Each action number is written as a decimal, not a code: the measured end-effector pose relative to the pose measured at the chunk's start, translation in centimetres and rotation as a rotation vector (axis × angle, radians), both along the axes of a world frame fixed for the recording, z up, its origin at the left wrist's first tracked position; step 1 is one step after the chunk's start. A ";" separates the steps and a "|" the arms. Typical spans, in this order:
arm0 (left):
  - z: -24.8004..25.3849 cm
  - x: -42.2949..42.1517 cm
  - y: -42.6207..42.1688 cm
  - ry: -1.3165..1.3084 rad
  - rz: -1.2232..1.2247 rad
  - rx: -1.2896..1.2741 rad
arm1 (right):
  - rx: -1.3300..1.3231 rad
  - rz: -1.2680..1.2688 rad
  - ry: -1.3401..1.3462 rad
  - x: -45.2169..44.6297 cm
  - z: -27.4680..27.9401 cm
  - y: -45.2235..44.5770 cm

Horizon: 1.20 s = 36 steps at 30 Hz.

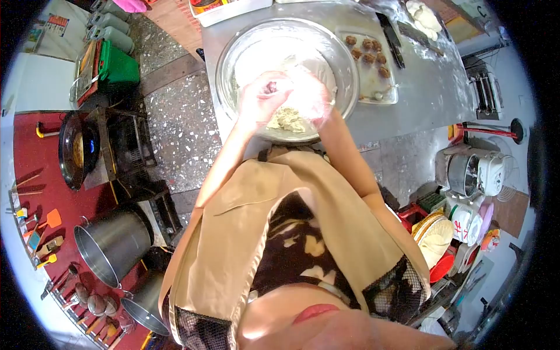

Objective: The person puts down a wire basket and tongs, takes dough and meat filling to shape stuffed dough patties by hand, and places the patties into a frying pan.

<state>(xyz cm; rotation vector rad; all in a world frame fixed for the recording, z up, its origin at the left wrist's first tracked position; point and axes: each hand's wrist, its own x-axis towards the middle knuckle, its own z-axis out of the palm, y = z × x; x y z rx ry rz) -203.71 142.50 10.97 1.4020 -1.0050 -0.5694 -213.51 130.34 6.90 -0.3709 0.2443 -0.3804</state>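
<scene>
Both hands are over a large metal bowl [354, 87] that holds white flour and a lump of pale dough [287, 119]. My left hand [265, 96] is curled, with a small brownish-pink thing showing between its fingers. Close against it on the right, my right hand [315, 96] is washed out by glare, and its fingers blend into the white flour. What the right hand holds, if anything, cannot be made out. To the right of the bowl lies a clear tray [376, 76] with several brown balls [368, 58] in it.
A dark knife [391, 41] lies on the metal table [431, 96] beyond the tray. White dough [424, 18] sits at the back right. A white container [233, 13] stands behind the bowl. Large pots [114, 245] are at the lower left.
</scene>
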 end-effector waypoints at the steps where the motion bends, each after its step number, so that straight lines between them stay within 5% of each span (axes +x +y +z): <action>1: 0.0 0.0 0.1 -0.001 -0.003 0.000 | 0.000 -0.003 -0.001 -0.1 -0.2 -0.4; 3: 0.4 0.0 0.4 0.425 0.118 -0.159 | 0.131 0.068 -0.236 -0.5 -0.3 -1.2; 5: -4.1 1.5 1.3 0.419 0.128 -0.055 | 0.141 -0.004 -0.181 -1.1 3.0 -0.7; 9: -2.1 -0.2 2.7 -1.038 -0.219 0.651 | 0.089 -0.136 -0.011 -1.0 1.7 -1.8; 10: -1.9 0.0 2.1 -0.786 -0.062 0.375 | -0.622 -0.292 -0.021 -1.1 1.0 -1.7; 12: -0.6 -0.2 -0.2 -0.424 0.254 -0.037 | -1.103 -0.424 -0.249 -1.1 0.0 0.2; 14: -3.4 0.0 -1.3 -0.539 0.169 -0.077 | -0.579 -0.280 -0.317 -0.8 -5.2 2.2; 16: -0.6 -0.5 -1.4 -0.735 -0.041 -0.075 | -0.322 -0.173 -0.196 0.3 -6.7 1.3; 19: 1.2 -1.2 -2.2 -0.853 -0.217 -0.144 | -0.099 0.010 -0.382 1.0 -5.7 -0.9; 21: 0.7 1.2 -2.6 -0.942 -0.138 -0.079 | 0.063 0.145 -0.475 0.9 -5.1 -1.3; 22: 1.2 1.8 -2.6 -1.011 -0.068 0.006 | 0.134 -0.010 -0.190 1.5 -4.4 0.0; 23: 1.4 1.4 -2.7 -1.013 -0.066 0.006 | 0.132 -0.008 -0.192 2.9 -3.9 1.5; 24: 2.5 -0.1 -2.8 -0.896 -0.061 -0.121 | 0.326 -0.497 -0.317 4.4 0.9 4.6; 26: 2.4 -2.5 -2.9 -0.891 -0.026 -0.239 | 0.515 -0.990 -0.435 4.5 3.5 5.2; 28: 2.6 -1.7 -2.8 -0.953 -0.096 -0.200 | -0.448 -0.597 -0.378 1.1 3.1 1.8; 31: 3.3 1.1 -3.1 -0.916 -0.280 -0.149 | -0.737 -0.082 -0.598 -0.7 3.2 1.5; 33: 4.4 0.3 -2.9 -0.852 0.040 -0.117 | -0.334 -0.077 -0.590 -0.6 0.5 3.5; 36: 3.6 -2.9 -2.6 -0.889 -0.087 -0.199 | -0.063 -0.018 -0.472 -1.0 1.1 3.3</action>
